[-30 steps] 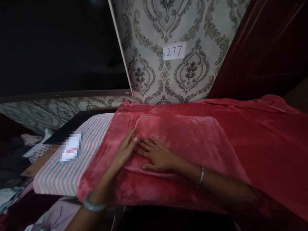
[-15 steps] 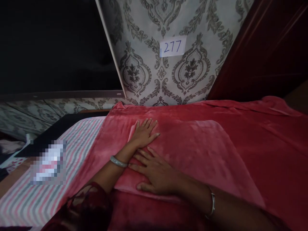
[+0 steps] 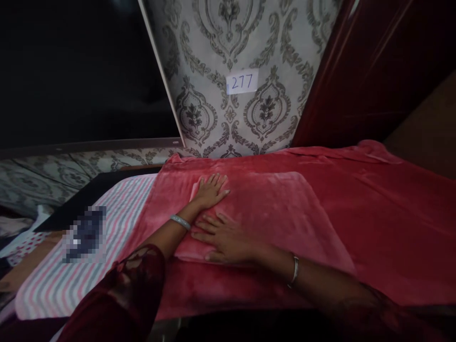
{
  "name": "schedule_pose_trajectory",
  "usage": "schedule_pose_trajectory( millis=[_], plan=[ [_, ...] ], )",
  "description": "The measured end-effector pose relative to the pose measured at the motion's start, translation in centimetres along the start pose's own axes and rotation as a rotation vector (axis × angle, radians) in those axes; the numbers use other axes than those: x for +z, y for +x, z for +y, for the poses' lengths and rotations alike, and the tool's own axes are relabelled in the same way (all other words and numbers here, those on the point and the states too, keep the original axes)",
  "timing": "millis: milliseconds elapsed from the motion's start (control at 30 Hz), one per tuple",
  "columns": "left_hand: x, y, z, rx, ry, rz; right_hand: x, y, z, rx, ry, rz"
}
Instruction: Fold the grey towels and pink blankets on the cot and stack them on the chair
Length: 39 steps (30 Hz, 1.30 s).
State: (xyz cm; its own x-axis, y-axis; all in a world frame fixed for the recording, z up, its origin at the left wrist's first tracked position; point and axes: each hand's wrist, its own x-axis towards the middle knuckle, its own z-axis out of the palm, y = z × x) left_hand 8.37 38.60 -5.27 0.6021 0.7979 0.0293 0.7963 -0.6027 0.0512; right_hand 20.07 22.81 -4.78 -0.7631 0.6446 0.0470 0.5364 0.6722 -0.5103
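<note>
A folded pink plush cloth (image 3: 285,213) lies flat on a larger red plush blanket (image 3: 384,218). My left hand (image 3: 211,192) rests palm down near the folded cloth's far left edge, its fingers spread. Closer to me, my right hand (image 3: 228,240) also presses flat on the cloth with fingers apart, pointing left towards my left wrist. Neither hand grips anything. A bracelet circles each wrist. The cloth under both palms is hidden.
A striped cloth (image 3: 138,194) lies to the left, with a pixelated patch (image 3: 85,235) over it. A large black screen (image 3: 78,71) stands at the back left. A dark red glossy panel (image 3: 370,76) leans in at right. Patterned wallpaper bears a paper reading 277 (image 3: 242,81).
The view has shifted, and the blanket's near edge now shows. Both hands stay flat and spread at about the same places on the folded cloth.
</note>
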Motion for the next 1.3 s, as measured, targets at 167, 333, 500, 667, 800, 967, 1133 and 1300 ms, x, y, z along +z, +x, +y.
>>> schedule_pose_trajectory(
  millis=[167, 333, 500, 667, 800, 967, 1133, 1300],
  plan=[
    [-2.2, 0.3, 0.2, -0.046, -0.061, -0.094, -3.5, -4.4, -2.0, -0.064, 0.213, -0.069],
    [-5.0, 1.5, 4.1, 0.045, -0.076, -0.015, -9.5, -6.1, 2.4, 0.227, -0.038, 0.424],
    [-3.4, 2.3, 9.0, 0.091, 0.001, 0.026, -10.3, -6.4, 8.7, 0.715, -0.447, 0.509],
    [0.2, 1.8, 9.6, 0.068, 0.037, 0.078, -6.1, -7.5, 11.7, 0.793, -0.551, 0.401],
    [0.6, 1.9, 9.4, 0.063, 0.038, 0.077, -5.2, -7.6, 12.4, 0.779, -0.547, 0.43],
    [0.5, 1.9, 9.4, 0.054, 0.039, 0.099, -5.5, -7.6, 12.3, 0.778, -0.545, 0.433],
    [0.8, 1.9, 9.2, 0.066, 0.046, 0.144, -5.6, -7.4, 11.8, 0.776, -0.537, 0.447],
    [-0.8, 1.7, 8.8, 0.082, 0.017, 0.091, -7.1, -8.8, 11.1, 0.907, -0.539, 0.43]
  ],
)
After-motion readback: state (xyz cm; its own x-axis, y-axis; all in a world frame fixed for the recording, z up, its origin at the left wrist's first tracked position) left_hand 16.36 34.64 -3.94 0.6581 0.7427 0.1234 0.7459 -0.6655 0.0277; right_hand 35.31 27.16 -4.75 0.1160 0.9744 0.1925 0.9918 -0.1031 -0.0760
